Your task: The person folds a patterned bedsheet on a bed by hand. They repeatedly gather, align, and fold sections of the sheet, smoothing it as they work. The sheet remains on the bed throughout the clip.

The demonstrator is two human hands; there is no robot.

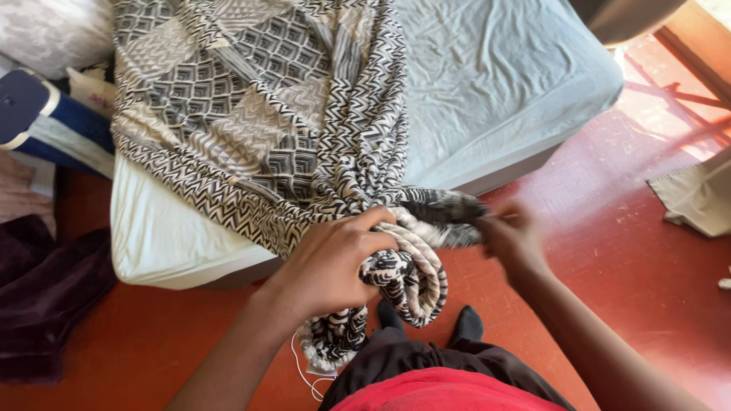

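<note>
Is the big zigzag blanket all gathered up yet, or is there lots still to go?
Only a bit is done. One end is bunched in the left hand, with a loop hanging toward the red floor. The right hand, blurred, pulls at the patterned blanket beside it. Most of it lies spread across the mattress, ungathered.

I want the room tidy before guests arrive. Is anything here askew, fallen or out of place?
Yes. The patterned sheet lies crumpled on the mattress, its end bunched in the left hand and pinched by the blurred right hand. Dark clothes and a pale cloth lie on the red floor.
</note>
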